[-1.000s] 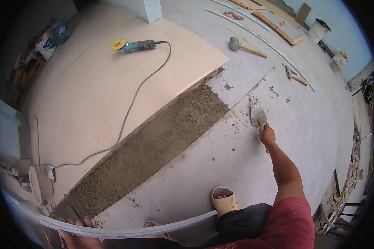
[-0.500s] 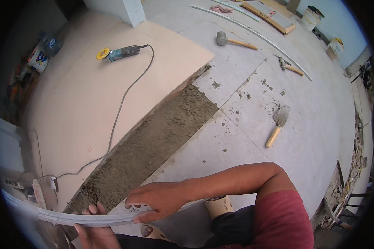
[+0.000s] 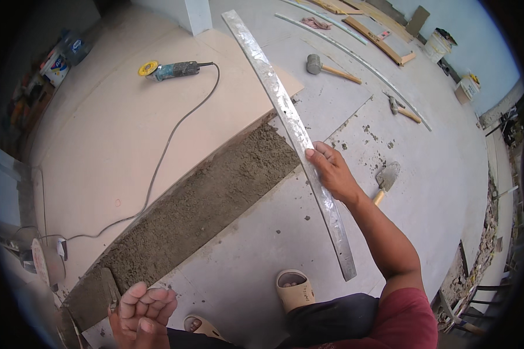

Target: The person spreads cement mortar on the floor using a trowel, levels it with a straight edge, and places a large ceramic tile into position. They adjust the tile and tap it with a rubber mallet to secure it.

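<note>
My right hand [image 3: 330, 173] is closed around a long silver metal straightedge [image 3: 282, 107], gripping it just below its middle. The bar slants across the view, from over the beige tiles down to near my right foot, passing over the end of a strip of wet grey mortar [image 3: 198, 200]. At the lower left, my left hand [image 3: 145, 311] holds nothing; its palm faces up and its fingers are apart, slightly bent. Beside it, at the mortar's near end, a narrow flat tool [image 3: 110, 286] shows, partly hidden by the hand.
An angle grinder [image 3: 172, 70] with a cord lies on the beige tiles [image 3: 93, 139]. On the grey tiles lie a trowel [image 3: 387, 177], a mallet [image 3: 326, 67], a hammer [image 3: 402, 109] and a long thin bar [image 3: 361, 61]. Buckets [image 3: 438, 43] stand by the far wall.
The straightedge, held low at the lower left between both hands, has swung up and right in my right hand. My left hand has let go of it.
</note>
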Available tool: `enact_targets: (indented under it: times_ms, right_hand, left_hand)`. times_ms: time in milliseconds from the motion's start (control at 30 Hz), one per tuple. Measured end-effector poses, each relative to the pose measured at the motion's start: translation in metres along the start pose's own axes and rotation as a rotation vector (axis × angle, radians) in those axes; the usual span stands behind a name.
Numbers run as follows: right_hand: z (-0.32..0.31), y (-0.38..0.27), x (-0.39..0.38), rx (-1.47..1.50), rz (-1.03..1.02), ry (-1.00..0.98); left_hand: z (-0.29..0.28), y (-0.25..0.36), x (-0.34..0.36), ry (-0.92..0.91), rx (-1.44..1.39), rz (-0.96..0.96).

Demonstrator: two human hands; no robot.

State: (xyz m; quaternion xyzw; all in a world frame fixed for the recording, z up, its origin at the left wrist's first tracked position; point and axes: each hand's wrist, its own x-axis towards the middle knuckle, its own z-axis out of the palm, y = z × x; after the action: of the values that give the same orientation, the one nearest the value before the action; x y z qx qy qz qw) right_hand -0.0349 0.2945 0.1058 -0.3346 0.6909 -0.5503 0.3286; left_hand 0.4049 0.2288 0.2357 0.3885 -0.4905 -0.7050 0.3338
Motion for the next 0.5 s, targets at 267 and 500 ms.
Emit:
enact_targets:
  times_ms: [267, 500]
  right_hand:
    - [-0.143, 0.080, 0.091, 0.555, 0.275, 0.538]
    - [-0.139, 0.037, 0.090, 0.653, 0.330, 0.571]
  left_hand:
    - [-0.003, 0.006, -0.006, -0.021, 0.047, 0.057]
    - [-0.010, 0.009, -0.009, 0.089, 0.020, 0.065]
